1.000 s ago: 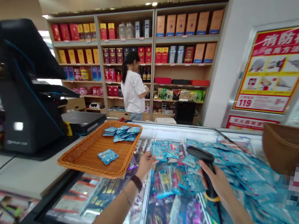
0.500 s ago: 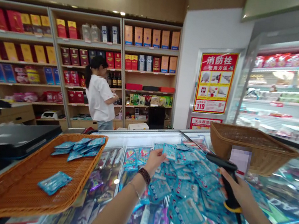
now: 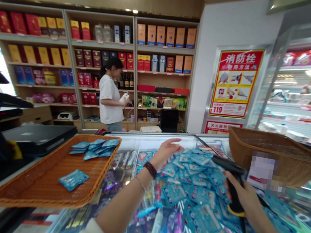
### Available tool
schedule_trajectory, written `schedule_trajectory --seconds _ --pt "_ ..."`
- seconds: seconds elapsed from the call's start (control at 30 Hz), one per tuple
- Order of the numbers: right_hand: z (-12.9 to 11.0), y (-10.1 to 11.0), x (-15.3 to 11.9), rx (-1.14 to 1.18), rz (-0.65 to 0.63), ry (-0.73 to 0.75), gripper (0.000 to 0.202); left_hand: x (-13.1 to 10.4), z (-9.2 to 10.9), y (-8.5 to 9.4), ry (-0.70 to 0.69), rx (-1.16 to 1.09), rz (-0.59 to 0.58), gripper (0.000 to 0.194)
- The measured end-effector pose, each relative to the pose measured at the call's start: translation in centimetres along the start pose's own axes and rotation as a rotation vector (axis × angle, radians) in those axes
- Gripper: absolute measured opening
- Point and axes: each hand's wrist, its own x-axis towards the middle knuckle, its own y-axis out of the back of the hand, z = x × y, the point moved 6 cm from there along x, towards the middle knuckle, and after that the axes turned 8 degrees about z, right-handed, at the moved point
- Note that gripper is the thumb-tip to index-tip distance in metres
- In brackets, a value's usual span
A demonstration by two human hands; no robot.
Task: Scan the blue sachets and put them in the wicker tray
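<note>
A heap of blue sachets (image 3: 189, 178) lies on the glass top of a display freezer. My left hand (image 3: 166, 152) is over the heap's far left side, fingers stretched out and apart, with nothing seen in them. A dark bracelet and a thin chain circle that wrist. My right hand (image 3: 243, 192) is closed around the handle of a black barcode scanner (image 3: 229, 165), whose head points left over the sachets and whose cord hangs down. To the left, an orange-brown wicker tray (image 3: 40, 188) holds a group of blue sachets (image 3: 101, 149) and, apart from them, another sachet (image 3: 73, 179).
A brown wicker basket (image 3: 281, 154) stands at the right on the freezer (image 3: 167, 134). Counter equipment (image 3: 39, 138) is at the left. Behind the freezer, a person (image 3: 111, 100) in a white top stands before shelves of boxes, holding a white object.
My left hand has lifted off the sachets and its fingers have opened out. My right hand still grips the scanner. The view has shifted left, and the person behind has raised a white object.
</note>
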Motion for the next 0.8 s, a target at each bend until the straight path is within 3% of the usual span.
schedule_trajectory --seconds 0.13,0.23,0.33,0.43,0.5,0.6,0.7,0.8 --pt "-0.8 -5.4 -1.6 0.066 -0.093 -0.015 0.053 -2.8 2.9 9.7 -0.057 0.201 0.237 0.030" --pt "-1.0 -9.9 -3.0 0.090 -0.182 -0.017 0.054 -6.3 5.7 17.6 -0.073 0.438 0.411 0.019" --pt "-1.2 -14.2 -4.8 0.129 -0.279 -0.037 0.055 -10.7 8.9 24.6 -0.058 0.743 0.550 0.022" --pt "-1.6 -18.0 -7.0 0.153 -0.371 -0.059 0.053 -15.1 11.4 30.0 0.063 1.141 0.653 0.032" --pt "-1.5 -20.0 -8.4 0.167 -0.430 -0.067 0.051 -17.6 12.2 32.3 0.207 1.414 0.663 0.040" --pt "-0.3 -22.4 -10.1 0.200 -0.488 -0.106 0.050 -20.1 12.1 34.5 0.442 1.681 0.595 0.049" --pt "1.3 -23.7 -11.2 0.188 -0.554 -0.124 0.052 -21.1 11.5 35.6 0.563 1.774 0.561 0.052" --pt "2.5 -24.0 -11.8 0.158 -0.635 -0.105 0.051 -21.3 11.0 36.2 0.594 1.779 0.589 0.051"
